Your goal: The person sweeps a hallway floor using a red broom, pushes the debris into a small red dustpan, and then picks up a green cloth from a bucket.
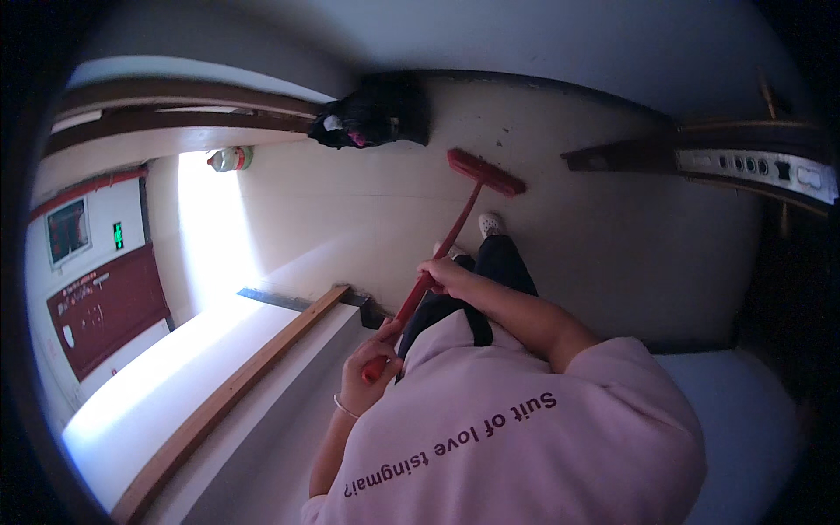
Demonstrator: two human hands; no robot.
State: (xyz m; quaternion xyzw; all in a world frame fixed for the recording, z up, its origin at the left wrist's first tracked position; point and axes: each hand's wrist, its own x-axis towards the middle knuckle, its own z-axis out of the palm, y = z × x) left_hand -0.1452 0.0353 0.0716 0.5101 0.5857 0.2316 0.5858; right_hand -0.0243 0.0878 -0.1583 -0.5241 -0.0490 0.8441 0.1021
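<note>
A red broom [486,172] slants across the view, its head resting on the pale floor [341,216] ahead of my feet. My left hand [371,369], with a bracelet at the wrist, is closed around the top end of the handle. Farther down the handle my right hand [445,275] grips it, near my thighs. Small dark bits of debris [501,142] lie on the floor just beyond the broom head. A black plastic bag [387,115] with something white and pink at its opening stands by the wall, left of the broom head.
A plastic bottle [231,159] with a green and red look stands on the floor at the left. A wooden handrail [230,394] tops the low wall at lower left. A dark door edge with a metal lock plate [755,167] juts in from the right. A maroon door [108,308] is at far left.
</note>
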